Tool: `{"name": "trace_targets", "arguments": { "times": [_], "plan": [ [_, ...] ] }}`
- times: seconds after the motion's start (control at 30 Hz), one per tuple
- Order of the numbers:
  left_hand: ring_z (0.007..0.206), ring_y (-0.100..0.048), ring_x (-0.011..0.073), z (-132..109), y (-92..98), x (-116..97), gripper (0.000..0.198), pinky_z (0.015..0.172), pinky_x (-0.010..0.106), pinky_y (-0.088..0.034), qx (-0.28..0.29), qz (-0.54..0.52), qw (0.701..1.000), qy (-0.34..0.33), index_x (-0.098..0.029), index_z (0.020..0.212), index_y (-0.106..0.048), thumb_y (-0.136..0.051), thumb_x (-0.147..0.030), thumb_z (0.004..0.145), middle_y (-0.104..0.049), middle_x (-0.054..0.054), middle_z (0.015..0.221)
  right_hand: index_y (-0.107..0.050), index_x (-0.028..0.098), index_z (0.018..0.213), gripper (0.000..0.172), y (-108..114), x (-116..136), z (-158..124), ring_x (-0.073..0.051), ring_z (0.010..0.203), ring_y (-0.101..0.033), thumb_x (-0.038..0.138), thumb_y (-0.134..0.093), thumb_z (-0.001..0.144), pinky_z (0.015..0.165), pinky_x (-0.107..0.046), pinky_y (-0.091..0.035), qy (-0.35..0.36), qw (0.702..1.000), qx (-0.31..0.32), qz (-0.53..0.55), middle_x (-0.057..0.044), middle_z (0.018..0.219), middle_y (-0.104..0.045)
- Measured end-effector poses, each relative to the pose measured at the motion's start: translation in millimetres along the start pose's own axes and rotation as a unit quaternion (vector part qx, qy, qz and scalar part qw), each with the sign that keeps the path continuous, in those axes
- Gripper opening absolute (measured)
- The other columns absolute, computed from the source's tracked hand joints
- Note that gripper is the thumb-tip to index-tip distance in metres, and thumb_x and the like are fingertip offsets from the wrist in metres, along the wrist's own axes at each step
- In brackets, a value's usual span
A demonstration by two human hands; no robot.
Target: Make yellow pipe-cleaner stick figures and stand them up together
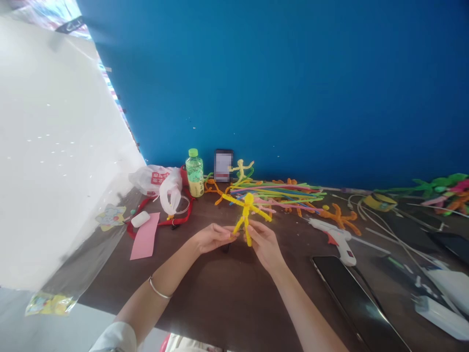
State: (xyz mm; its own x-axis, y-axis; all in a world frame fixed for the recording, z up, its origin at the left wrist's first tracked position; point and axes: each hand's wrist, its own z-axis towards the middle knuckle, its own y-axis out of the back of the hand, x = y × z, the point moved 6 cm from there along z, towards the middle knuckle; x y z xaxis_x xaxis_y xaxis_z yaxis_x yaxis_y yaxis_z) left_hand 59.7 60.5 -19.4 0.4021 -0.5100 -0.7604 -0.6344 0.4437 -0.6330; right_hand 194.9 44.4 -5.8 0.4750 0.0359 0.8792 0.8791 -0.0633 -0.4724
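A yellow pipe-cleaner figure (246, 210), with a round head, spread arms and two legs, is held upright above the dark table (220, 303). My left hand (215, 238) pinches the end of its left-hand leg between thumb and fingers. From the right, my right hand (263, 242) has its fingers closed at the other leg, near the hip. The figure's head and both arms stick out free of my hands. Behind it lies a pile of coloured pipe cleaners (286, 191).
A green-capped bottle (195, 173), a propped phone (223, 165) and a pale small figure (241, 168) stand at the back. Pink paper (145, 237) lies left. To the right are a glue gun (335, 238), an orange figure (340, 218), a large phone (357, 298) and cables.
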Motion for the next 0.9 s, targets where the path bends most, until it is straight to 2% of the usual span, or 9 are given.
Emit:
{"name": "trace_targets", "arguments": {
  "times": [0.27,0.37,0.5,0.73,0.83,0.9],
  "plan": [
    [0.085,-0.064,0.0175,5,8.1,9,0.021,0.099,0.038,-0.033,-0.051,-0.108,0.993,0.013,-0.014,0.067,-0.067,-0.075,-0.004,0.05,-0.069,0.005,0.083,-0.067,0.02,0.081,0.022,-3,6,-2,-0.009,0.051,-0.052,0.026,-0.073,0.06,0.049,-0.024,-0.041,0.014,1.0,-0.008,-0.02,0.0,0.064,-0.062],
    [0.085,-0.063,0.0165,5,9.7,10,0.016,0.097,0.035,-0.036,-0.055,-0.11,0.992,0.019,-0.013,0.06,-0.063,-0.074,-0.005,0.052,-0.069,0.004,0.086,-0.068,0.02,0.079,0.022,-4,7,-3,-0.009,0.051,-0.052,0.026,-0.074,0.059,0.05,-0.024,-0.042,0.014,1.0,-0.009,-0.026,0.0,0.064,-0.062],
    [0.083,-0.063,0.0148,4,7.5,10,0.019,0.091,0.03,-0.041,-0.046,-0.108,0.993,0.024,-0.013,0.059,-0.062,-0.075,-0.004,0.05,-0.069,0.003,0.086,-0.068,0.02,0.078,0.022,-4,8,-3,-0.009,0.052,-0.052,0.027,-0.074,0.058,0.051,-0.025,-0.043,0.016,0.999,-0.012,-0.031,0.0,0.067,-0.063],
    [0.068,-0.063,0.0108,5,9.2,16,0.022,0.082,0.027,-0.044,-0.059,-0.107,0.992,0.038,-0.013,0.052,-0.057,-0.076,-0.002,0.047,-0.066,0.0,0.064,-0.068,0.02,0.077,0.023,-9,3,-6,-0.01,0.052,-0.052,0.027,-0.075,0.056,0.051,-0.026,-0.043,0.001,1.0,-0.013,-0.027,0.0,0.065,-0.062],
    [0.07,-0.063,0.0112,6,10.0,14,0.021,0.086,0.027,-0.042,-0.062,-0.096,0.993,0.031,-0.013,0.058,-0.06,-0.077,-0.006,0.048,-0.067,0.001,0.067,-0.068,0.02,0.077,0.023,-9,5,-7,-0.009,0.052,-0.052,0.027,-0.075,0.056,0.051,-0.026,-0.043,0.0,1.0,-0.013,-0.019,0.0,0.065,-0.063],
    [0.081,-0.063,0.0155,5,7.2,10,0.02,0.09,0.033,-0.04,-0.051,-0.088,0.994,0.037,-0.014,0.074,-0.064,-0.075,-0.019,0.058,-0.068,0.005,0.081,-0.068,0.02,0.079,0.024,-8,6,-6,-0.009,0.052,-0.052,0.027,-0.075,0.057,0.051,-0.025,-0.043,0.004,1.0,-0.019,-0.016,0.0,0.065,-0.063]
  ]
}}
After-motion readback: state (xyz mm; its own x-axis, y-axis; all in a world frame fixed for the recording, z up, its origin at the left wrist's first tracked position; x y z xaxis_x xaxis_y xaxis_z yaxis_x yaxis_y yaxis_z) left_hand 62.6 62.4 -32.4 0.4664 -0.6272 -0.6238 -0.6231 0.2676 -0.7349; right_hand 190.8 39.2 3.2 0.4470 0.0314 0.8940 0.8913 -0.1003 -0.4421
